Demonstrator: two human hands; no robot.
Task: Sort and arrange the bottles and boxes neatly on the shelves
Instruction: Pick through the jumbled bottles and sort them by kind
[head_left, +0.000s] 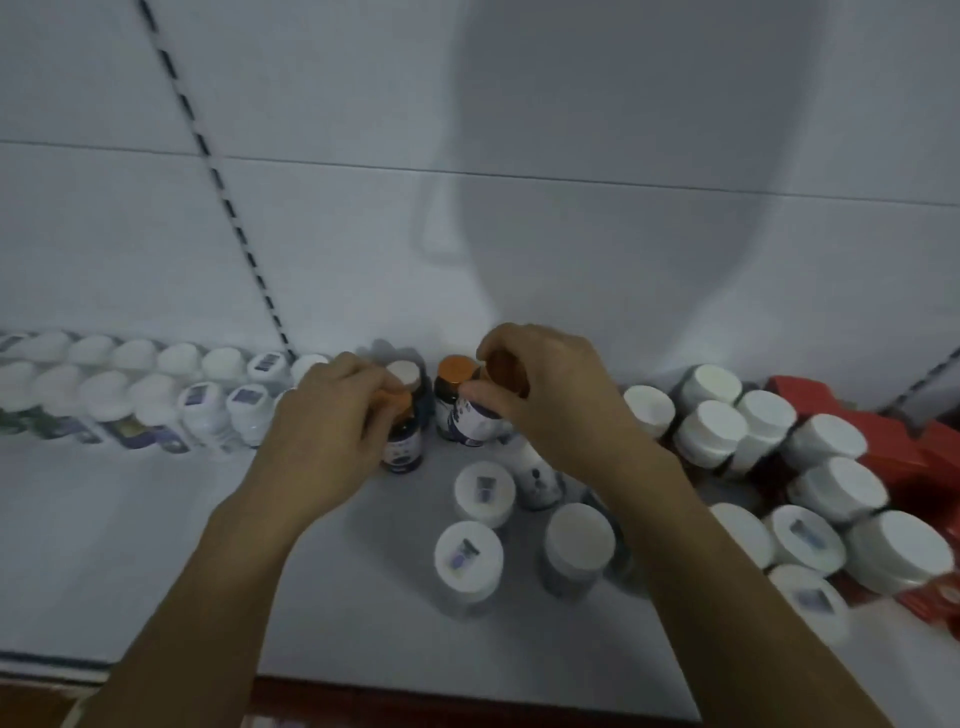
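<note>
My left hand (322, 415) grips a dark bottle with an orange cap (402, 441) that stands on the white shelf (130, 545). My right hand (540, 400) holds another orange-capped bottle (475, 423), tilted, with its white label showing. Between the two hands, near the back wall, stand a third orange-capped bottle (453, 370) and a pale-capped dark bottle (404, 375). Two tidy rows of white-capped bottles (156, 384) run along the back left.
Loose white-capped bottles (483, 493) stand in the middle in front of my hands. A denser cluster of white-capped jars (826, 483) fills the right side, with red boxes (893, 452) behind and under them. The shelf's front edge (363, 680) lies near my forearms.
</note>
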